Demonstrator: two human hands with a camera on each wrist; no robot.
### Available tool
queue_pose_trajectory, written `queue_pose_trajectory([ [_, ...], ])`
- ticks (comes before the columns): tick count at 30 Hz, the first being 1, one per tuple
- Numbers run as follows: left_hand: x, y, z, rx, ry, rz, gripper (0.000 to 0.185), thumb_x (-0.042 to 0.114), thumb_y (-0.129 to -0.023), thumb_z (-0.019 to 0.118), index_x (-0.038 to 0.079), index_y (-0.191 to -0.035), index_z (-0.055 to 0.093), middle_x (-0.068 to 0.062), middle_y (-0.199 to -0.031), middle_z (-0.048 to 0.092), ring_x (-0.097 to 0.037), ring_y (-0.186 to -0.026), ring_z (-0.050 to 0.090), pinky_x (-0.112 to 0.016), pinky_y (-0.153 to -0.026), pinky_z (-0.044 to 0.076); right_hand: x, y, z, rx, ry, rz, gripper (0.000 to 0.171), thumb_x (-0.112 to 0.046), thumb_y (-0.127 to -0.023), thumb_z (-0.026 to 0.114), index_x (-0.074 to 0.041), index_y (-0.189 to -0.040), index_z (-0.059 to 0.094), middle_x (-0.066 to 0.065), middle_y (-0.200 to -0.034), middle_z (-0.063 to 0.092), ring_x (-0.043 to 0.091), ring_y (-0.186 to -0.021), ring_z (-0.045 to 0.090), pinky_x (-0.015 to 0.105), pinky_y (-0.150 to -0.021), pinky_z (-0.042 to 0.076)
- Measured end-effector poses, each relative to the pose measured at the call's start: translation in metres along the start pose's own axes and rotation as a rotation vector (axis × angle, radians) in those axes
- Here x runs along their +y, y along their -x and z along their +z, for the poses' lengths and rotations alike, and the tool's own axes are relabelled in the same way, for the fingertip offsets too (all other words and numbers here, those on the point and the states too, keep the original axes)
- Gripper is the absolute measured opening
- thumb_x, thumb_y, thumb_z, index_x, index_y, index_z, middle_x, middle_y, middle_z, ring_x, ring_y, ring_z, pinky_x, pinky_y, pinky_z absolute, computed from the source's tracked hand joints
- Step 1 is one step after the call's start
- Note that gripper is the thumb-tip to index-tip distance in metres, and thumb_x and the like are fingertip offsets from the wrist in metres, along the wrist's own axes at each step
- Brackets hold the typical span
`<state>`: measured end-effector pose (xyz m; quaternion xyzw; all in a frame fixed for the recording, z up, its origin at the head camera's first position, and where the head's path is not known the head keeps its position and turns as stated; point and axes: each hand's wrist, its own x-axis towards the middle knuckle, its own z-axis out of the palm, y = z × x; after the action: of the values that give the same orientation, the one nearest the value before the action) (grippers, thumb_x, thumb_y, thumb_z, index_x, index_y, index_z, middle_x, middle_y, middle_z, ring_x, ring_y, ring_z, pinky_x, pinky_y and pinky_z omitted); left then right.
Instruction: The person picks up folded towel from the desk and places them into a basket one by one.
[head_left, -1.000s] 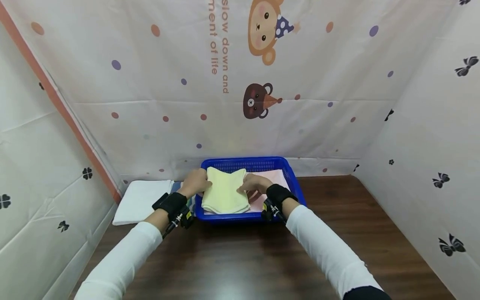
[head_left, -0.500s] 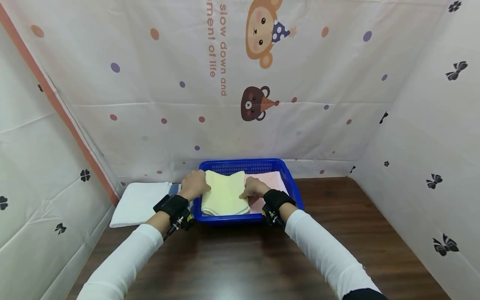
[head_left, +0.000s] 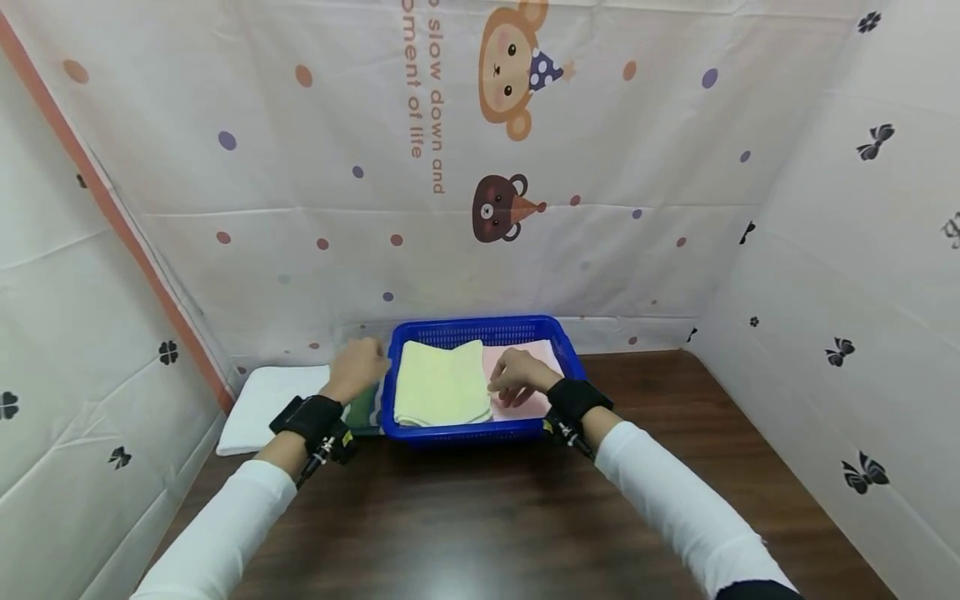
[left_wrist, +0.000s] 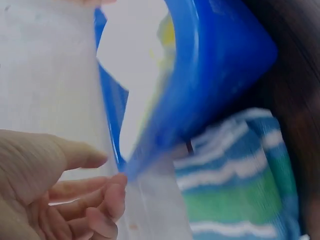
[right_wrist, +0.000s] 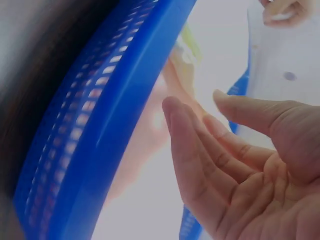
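A: While both sleeved arms reach forward over the dark tabletop point(head_left: 480, 517), where does each hand lie?

B: The left hand point(head_left: 358, 367) is at about 9 o'clock of the blue basket point(head_left: 450, 432), just outside its left wall. Its fingers are relaxed and loosely spread, and they hold nothing. The left wrist view shows the same: slack fingers point(left_wrist: 107, 200) beside the basket's rim, with a striped blue-and-green cloth point(left_wrist: 240, 190) below the basket's corner.

A: And the right hand?

B: The right hand point(head_left: 519, 377) is inside the basket, over the pink cloth point(head_left: 525, 367) in the right half. Its grip is released, with fingers gently bent and nothing between them. Whether the fingertips touch the pink cloth cannot be told.

A: Where is the folded yellow towel?

B: The yellow towel point(head_left: 441, 383) lies flat in the left half of the basket, between the two hands and touched by neither. It overlaps the left edge of the pink cloth.

A: What else lies near?

B: A folded white cloth point(head_left: 258, 400) lies on the tabletop at 9 o'clock of the basket, beyond the left hand. The striped cloth lies between it and the basket.
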<state>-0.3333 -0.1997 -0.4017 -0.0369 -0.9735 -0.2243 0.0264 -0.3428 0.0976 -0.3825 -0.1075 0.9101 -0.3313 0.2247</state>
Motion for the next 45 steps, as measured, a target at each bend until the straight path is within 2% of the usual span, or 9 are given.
queue_pose_trajectory([
  [3,-0.021,0.003,-0.006,0.015,0.02,-0.086,0.014,0.008,-0.094,0.056,-0.003,-0.088,0.061,-0.008,-0.066,0.052,-0.017,-0.053,0.043,-0.029,-0.048,0.034,0.01,0.01,-0.013,0.056,0.005,-0.041,0.028,-0.015,-0.1,0.063,0.007,-0.115,0.07,0.025,-0.095,0.076,0.034,-0.081,0.077,0.039,-0.067,0.064],
  [6,-0.04,0.004,-0.004,-0.068,0.018,-0.193,0.038,0.013,-0.094,0.056,-0.013,-0.122,0.056,-0.029,-0.096,0.063,-0.03,-0.07,0.057,-0.039,-0.059,0.047,0.02,0.021,-0.024,0.129,-0.005,-0.073,0.03,-0.015,-0.102,0.058,0.009,-0.117,0.068,0.028,-0.096,0.075,0.038,-0.082,0.077,0.038,-0.066,0.064],
  [10,-0.06,0.006,0.009,-0.219,0.056,-0.302,0.065,0.021,-0.096,0.054,-0.022,-0.141,0.032,-0.045,-0.131,0.048,-0.053,-0.11,0.057,-0.055,-0.091,0.053,0.031,0.04,-0.03,0.214,-0.033,-0.14,0.028,-0.014,-0.103,0.056,0.008,-0.115,0.068,0.029,-0.094,0.074,0.041,-0.083,0.076,0.041,-0.067,0.064],
  [13,-0.068,0.009,0.019,-0.235,0.066,-0.337,0.067,0.021,-0.097,0.053,-0.025,-0.138,0.029,-0.047,-0.132,0.045,-0.059,-0.121,0.05,-0.061,-0.1,0.048,0.04,0.053,-0.027,0.309,-0.089,-0.231,0.026,-0.015,-0.104,0.056,0.006,-0.114,0.069,0.027,-0.089,0.073,0.038,-0.078,0.075,0.043,-0.067,0.064],
  [18,-0.076,0.011,0.029,-0.203,0.04,-0.362,0.042,0.022,-0.096,0.057,-0.016,-0.112,0.05,-0.033,-0.104,0.059,-0.043,-0.095,0.06,-0.051,-0.082,0.053,0.049,0.073,-0.013,0.423,-0.163,-0.307,0.023,-0.019,-0.104,0.061,0.001,-0.109,0.071,0.021,-0.082,0.073,0.023,-0.067,0.073,0.036,-0.061,0.063],
  [24,-0.081,0.009,0.039,-0.148,0.052,-0.353,0.027,0.018,-0.093,0.063,-0.006,-0.09,0.053,-0.022,-0.085,0.058,-0.034,-0.079,0.059,-0.043,-0.069,0.05,0.063,0.096,-0.001,0.237,-0.174,-0.409,0.02,-0.018,-0.104,0.061,-0.001,-0.105,0.071,0.012,-0.078,0.072,0.02,-0.067,0.071,0.037,-0.059,0.062],
  [32,-0.072,0.019,0.043,-0.132,0.051,-0.377,0.062,0.019,-0.085,0.078,-0.017,-0.124,0.046,-0.038,-0.118,0.059,-0.05,-0.107,0.063,-0.055,-0.085,0.057,0.1,0.103,0.03,-0.182,-0.086,-0.539,0.02,-0.021,-0.105,0.058,-0.006,-0.104,0.071,0.018,-0.088,0.074,0.02,-0.073,0.073,0.037,-0.063,0.062],
  [39,-0.067,0.057,0.032,-0.264,-0.015,-0.3,0.058,0.022,-0.08,0.085,-0.015,-0.114,0.055,-0.029,-0.104,0.064,-0.038,-0.091,0.066,-0.05,-0.079,0.059,0.116,0.102,0.054,-0.286,-0.05,-0.453,0.025,-0.021,-0.105,0.058,0.0,-0.11,0.071,0.016,-0.086,0.074,0.018,-0.074,0.071,0.033,-0.066,0.062],
  [45,-0.068,0.098,0.03,-0.363,-0.017,-0.2,0.077,0.029,-0.082,0.085,-0.022,-0.126,0.047,-0.038,-0.116,0.061,-0.048,-0.106,0.064,-0.057,-0.09,0.056,0.121,0.101,0.06,-0.325,-0.036,-0.431,0.023,-0.018,-0.105,0.058,0.0,-0.11,0.07,0.016,-0.085,0.073,0.012,-0.073,0.068,0.028,-0.063,0.059],
])
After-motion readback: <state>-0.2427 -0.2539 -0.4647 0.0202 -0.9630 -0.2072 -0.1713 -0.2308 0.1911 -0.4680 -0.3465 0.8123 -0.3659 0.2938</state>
